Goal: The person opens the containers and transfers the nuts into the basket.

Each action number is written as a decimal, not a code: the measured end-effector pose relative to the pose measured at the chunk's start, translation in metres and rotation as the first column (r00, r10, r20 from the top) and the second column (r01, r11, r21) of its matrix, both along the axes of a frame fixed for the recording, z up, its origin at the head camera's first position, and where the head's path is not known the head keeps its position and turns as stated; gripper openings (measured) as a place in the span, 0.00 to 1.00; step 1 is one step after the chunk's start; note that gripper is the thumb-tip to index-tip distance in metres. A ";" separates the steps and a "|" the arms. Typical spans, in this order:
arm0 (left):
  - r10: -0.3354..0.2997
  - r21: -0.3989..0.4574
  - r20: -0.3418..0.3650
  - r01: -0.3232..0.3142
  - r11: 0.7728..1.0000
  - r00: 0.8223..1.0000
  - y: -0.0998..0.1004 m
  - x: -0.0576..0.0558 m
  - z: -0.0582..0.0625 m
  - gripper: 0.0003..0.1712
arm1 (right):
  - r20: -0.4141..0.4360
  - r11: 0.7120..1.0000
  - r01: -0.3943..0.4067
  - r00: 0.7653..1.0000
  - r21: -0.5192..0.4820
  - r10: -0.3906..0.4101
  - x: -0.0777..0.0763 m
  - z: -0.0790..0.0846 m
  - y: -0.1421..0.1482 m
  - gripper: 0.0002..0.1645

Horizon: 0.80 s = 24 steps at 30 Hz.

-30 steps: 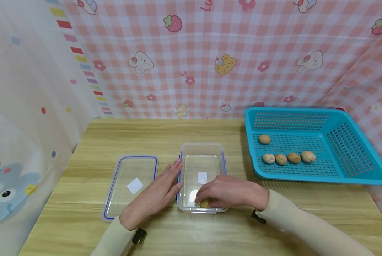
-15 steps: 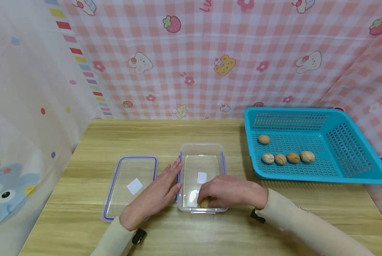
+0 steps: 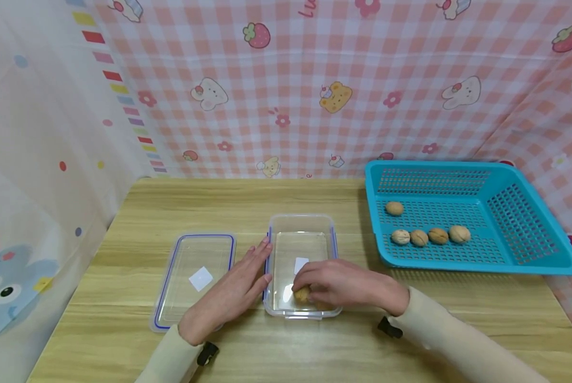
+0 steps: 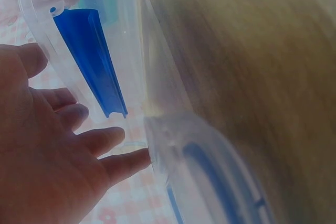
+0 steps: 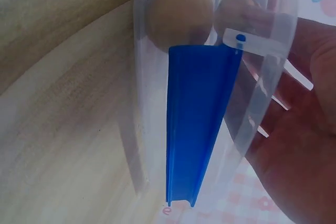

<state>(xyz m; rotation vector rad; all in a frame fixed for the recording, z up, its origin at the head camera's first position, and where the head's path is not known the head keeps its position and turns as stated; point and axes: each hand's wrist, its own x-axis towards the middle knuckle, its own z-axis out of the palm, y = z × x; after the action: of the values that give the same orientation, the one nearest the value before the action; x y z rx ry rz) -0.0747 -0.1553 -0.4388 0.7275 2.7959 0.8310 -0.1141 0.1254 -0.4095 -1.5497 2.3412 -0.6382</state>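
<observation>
A clear plastic food container (image 3: 301, 222) with blue side clips stands uncovered in front of me. My right hand (image 3: 336, 282) reaches into its near end, fingers and thumb pinching a walnut (image 3: 301, 294). Another walnut (image 5: 178, 18) sits in the near right corner, seen through the wall in the right wrist view and mostly covered by the hand in the head view. My left hand (image 3: 235, 292) lies along the container's left side, fingers extended. In the left wrist view its fingers stand close to the wall with the blue clip (image 4: 92, 61).
The clear lid (image 3: 175, 282) with a blue seal lies on the table to the left, partly under my left hand and wrist. At the back right stands a turquoise basket (image 3: 482, 264) with several walnuts (image 3: 438, 236). A checked cloth (image 3: 276, 69) hangs behind the table.
My right hand has shifted the pinched walnut slightly away from the near wall and to the left. A second walnut now shows beneath the hand. The left hand stays put.
</observation>
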 end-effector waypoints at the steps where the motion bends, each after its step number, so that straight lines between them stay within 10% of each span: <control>1: 0.000 -0.002 0.000 0.000 1.000 1.000 0.000 0.000 0.000 0.37 | -0.010 1.000 0.006 1.000 -0.015 -0.006 0.000 0.000 0.001 0.16; 24: -0.005 -0.008 -0.008 0.005 1.000 1.000 0.001 0.000 -0.001 0.37 | -0.020 0.934 0.168 0.983 -0.316 -0.184 0.007 0.017 0.036 0.20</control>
<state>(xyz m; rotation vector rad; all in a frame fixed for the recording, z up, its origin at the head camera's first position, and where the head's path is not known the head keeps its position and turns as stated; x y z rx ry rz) -0.0745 -0.1546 -0.4394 0.7380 2.8019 0.8174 -0.1067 0.1613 -0.3923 -1.4986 2.5327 -1.0727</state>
